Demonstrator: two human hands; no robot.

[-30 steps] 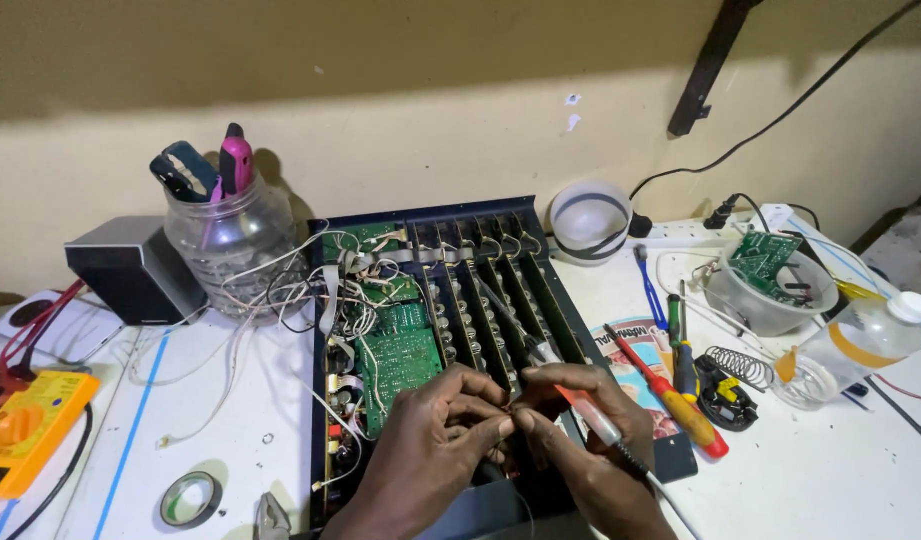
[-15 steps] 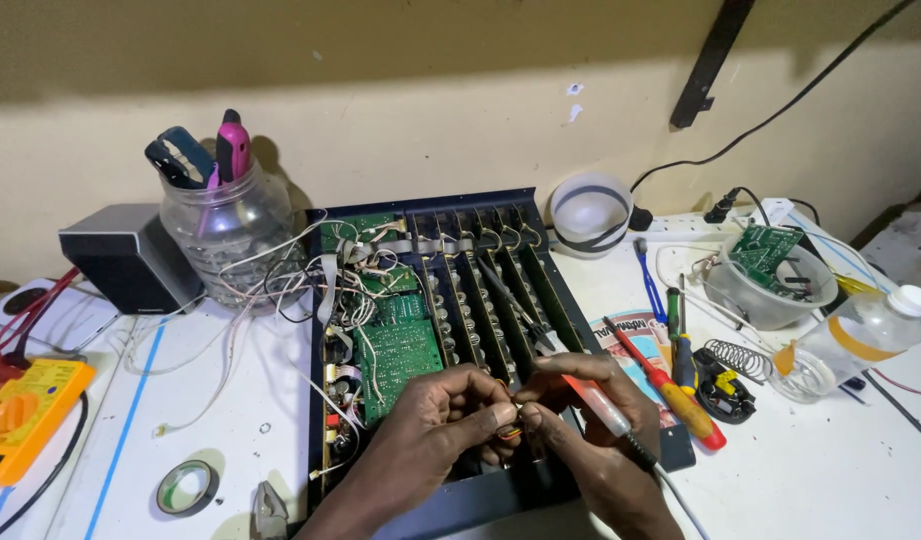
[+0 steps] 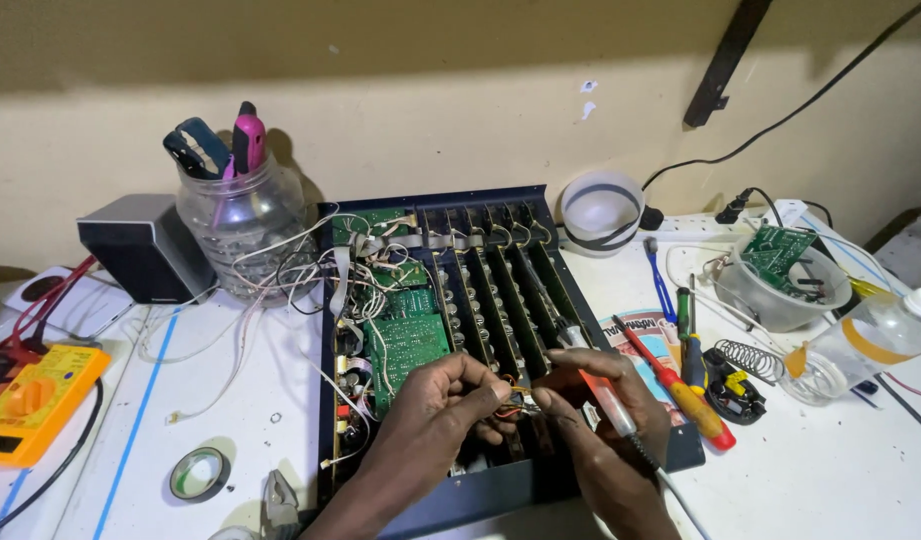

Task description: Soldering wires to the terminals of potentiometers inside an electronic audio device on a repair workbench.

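Down low, the left hand [image 3: 435, 405] and right hand [image 3: 600, 400] pinch thin wires [image 3: 515, 398] inside the open black box [image 3: 500, 300]; the right also grips a soldering iron [image 3: 605, 395]. Box sits on a messy white table [image 3: 830, 470] by a tan wall [image 3: 430, 110].

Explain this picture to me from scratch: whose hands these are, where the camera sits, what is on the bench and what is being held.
There is no robot here: a person works with bare hands, and the camera on their head looks down at a white bench.

In the middle lies an opened dark blue electronics case with green circuit boards and loose wires inside. The left hand pinches small wires over the case. The right hand holds a pen-like tool with a clear handle, probably a soldering iron.

Around the case lie a yellow multimeter, a jar of tools, a roll of tape, screwdrivers and a bowl holding another board.
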